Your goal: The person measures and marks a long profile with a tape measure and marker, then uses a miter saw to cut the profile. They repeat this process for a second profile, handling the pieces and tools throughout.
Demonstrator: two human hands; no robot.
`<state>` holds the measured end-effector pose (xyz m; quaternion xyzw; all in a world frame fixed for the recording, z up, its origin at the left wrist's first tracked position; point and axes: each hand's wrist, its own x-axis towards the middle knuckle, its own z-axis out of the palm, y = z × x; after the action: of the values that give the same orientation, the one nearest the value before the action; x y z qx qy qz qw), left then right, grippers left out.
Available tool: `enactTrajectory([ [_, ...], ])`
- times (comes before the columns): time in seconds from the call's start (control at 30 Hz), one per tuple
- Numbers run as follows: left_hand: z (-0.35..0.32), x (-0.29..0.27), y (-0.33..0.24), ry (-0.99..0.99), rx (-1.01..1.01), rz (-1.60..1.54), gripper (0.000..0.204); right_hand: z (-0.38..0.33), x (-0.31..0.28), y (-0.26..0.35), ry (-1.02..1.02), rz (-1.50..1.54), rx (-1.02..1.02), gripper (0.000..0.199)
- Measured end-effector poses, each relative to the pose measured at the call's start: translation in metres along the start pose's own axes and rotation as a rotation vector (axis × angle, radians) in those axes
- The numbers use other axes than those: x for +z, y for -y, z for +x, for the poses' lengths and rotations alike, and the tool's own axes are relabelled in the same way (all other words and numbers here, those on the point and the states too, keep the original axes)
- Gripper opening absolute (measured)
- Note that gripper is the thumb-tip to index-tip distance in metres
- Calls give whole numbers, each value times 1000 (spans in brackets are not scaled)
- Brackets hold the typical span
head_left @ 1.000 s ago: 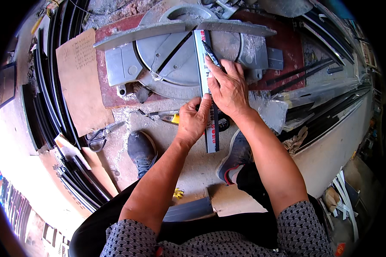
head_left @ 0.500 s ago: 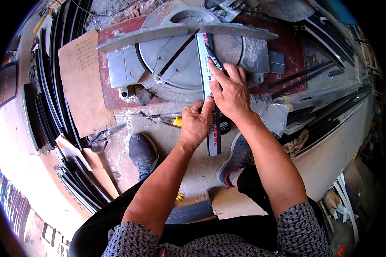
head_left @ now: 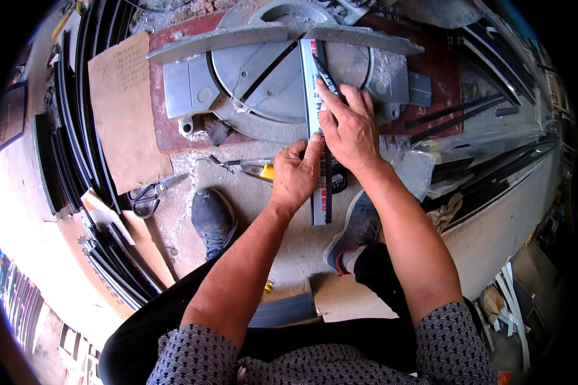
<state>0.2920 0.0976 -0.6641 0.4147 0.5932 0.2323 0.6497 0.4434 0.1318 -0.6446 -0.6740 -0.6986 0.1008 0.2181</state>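
A long, narrow metal profile (head_left: 322,208) with printed film runs from the saw's fence toward me, lying across the round turntable (head_left: 257,70) of a mitre saw. My left hand (head_left: 295,174) grips the profile just in front of the saw, thumb on top and fingers curled at its side. Over the profile, my right hand (head_left: 352,131) holds a black marker pen (head_left: 326,77), which slants up and left toward the strip. The index finger stretches along the profile; the other fingers are bent. Whether the pen's tip touches the strip I cannot tell.
Scissors (head_left: 146,200) and a yellow-and-black tool (head_left: 266,171) lie on the floor near my shoes. A cardboard sheet (head_left: 125,109) and dark strips (head_left: 77,122) are at the left. More dark profiles (head_left: 475,192) and plastic wrapping lie right. Metal shavings scatter around the saw.
The whole view has shifted slightly, with the saw now a little higher in the picture. My hands, the pen and the profile keep nearly the same places relative to the saw.
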Motion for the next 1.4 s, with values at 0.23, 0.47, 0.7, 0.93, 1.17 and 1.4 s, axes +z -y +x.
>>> enactTrajectory([
  [0.23, 0, 1, 0, -3, 28, -27, 50, -1, 0, 0, 6, -9, 14, 47],
  [0.47, 1, -1, 4, 18, 65, -2, 48, -1, 0, 0, 5, 2, 18, 47],
  [0.7, 1, -2, 3, 6, 58, 42, 50, -1, -1, 1, -10, 38, 3, 47],
  [0.93, -1, -3, -3, 36, 60, 67, 50, -2, -1, 0, -16, 46, 1, 48],
  [1.17, 1, -5, 3, 85, 68, 67, 47, -4, 3, -1, -46, 41, -12, 48],
  [1.4, 4, -8, 6, 91, 77, 126, 47, -4, 5, -2, -57, 10, -15, 48],
])
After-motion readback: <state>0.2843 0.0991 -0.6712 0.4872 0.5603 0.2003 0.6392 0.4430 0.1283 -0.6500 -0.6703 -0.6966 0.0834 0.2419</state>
